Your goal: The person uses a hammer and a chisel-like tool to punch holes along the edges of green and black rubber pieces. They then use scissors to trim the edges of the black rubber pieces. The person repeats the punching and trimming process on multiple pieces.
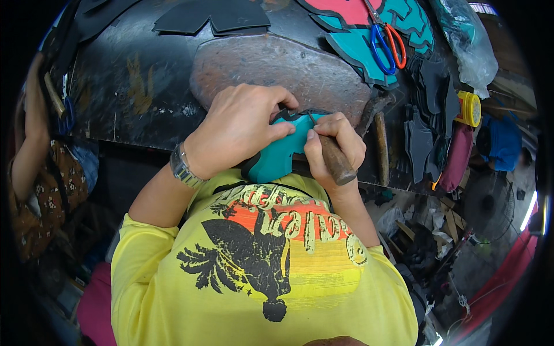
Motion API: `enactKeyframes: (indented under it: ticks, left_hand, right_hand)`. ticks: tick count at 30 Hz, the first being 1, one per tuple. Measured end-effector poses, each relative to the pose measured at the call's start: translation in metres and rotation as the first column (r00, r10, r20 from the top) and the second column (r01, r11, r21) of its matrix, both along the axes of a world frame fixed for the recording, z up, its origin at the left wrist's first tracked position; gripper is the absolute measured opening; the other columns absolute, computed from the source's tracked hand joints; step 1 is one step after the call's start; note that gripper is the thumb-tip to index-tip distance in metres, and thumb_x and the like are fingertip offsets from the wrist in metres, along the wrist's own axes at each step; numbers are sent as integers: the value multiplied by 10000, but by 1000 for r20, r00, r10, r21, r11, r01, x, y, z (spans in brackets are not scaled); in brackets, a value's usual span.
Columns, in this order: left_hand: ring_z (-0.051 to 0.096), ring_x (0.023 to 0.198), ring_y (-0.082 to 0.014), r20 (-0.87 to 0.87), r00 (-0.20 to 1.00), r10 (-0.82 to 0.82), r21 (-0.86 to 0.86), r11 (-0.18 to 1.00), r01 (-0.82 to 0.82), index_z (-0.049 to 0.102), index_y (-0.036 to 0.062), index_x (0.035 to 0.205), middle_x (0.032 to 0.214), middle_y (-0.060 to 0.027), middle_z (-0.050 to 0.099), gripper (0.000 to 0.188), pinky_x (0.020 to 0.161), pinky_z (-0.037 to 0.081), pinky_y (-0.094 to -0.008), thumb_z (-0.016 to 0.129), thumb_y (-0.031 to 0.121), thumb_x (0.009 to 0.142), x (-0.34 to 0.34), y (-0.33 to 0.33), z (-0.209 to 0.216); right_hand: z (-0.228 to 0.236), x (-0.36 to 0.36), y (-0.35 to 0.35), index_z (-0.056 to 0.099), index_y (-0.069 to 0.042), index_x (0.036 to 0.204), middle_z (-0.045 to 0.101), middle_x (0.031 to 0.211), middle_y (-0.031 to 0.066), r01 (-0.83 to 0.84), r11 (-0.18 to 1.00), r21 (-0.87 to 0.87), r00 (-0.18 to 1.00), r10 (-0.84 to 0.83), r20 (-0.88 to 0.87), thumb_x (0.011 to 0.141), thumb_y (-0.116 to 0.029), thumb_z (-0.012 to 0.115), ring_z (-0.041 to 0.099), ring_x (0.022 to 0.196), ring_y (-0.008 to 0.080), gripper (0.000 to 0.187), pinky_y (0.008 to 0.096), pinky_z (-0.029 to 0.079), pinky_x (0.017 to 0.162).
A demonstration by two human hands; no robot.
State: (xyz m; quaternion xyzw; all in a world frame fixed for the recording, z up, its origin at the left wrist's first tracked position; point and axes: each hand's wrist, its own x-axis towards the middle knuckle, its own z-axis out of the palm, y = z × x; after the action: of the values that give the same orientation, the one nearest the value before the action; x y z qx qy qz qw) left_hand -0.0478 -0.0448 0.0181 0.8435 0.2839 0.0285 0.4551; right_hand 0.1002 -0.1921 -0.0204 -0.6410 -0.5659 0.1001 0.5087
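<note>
My left hand (239,127) presses down on a teal cut piece (277,154) with a black edge, holding it at the near edge of the dark workbench (133,92). My right hand (334,141) grips a tool with a brown wooden handle (336,161), its thin metal tip touching the piece's upper edge. The piece lies on the front of a worn grey oval slab (277,69). A metal watch (182,167) sits on my left wrist.
Scissors (386,43) with a blue and an orange loop lie on stacked teal and red pieces (358,29) at the back right. A hammer (378,132) rests right of my hand. Black cut pieces (427,121), a yellow roll (470,108) and another person's arm (32,132) at the left.
</note>
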Motion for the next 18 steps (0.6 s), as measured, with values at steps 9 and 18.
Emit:
enactKeyframes:
  ticks: [9, 18]
  left_hand:
    - [704, 725, -259, 87, 996, -6, 94, 996, -2, 780, 57, 1032, 839, -104, 718, 274, 669, 544, -351, 823, 203, 804, -7, -8, -10]
    - [700, 784, -273, 110, 994, -4, 133, 991, -10, 783, 89, 1071, 897, -66, 702, 264, 698, 553, -366, 784, 148, 814, -8, -17, -14]
  right_hand:
    - [2, -1, 3, 587, 3, 808, 607, 737, 147, -32, 999, 19, 993, 29, 116, 692, 66, 710, 633, 639, 306, 180, 370, 519, 616]
    - [0, 6, -6, 595, 7, 820, 625, 755, 155, -64, 998, -11, 997, 64, -41, 724, 33, 705, 631, 647, 268, 148, 355, 521, 635]
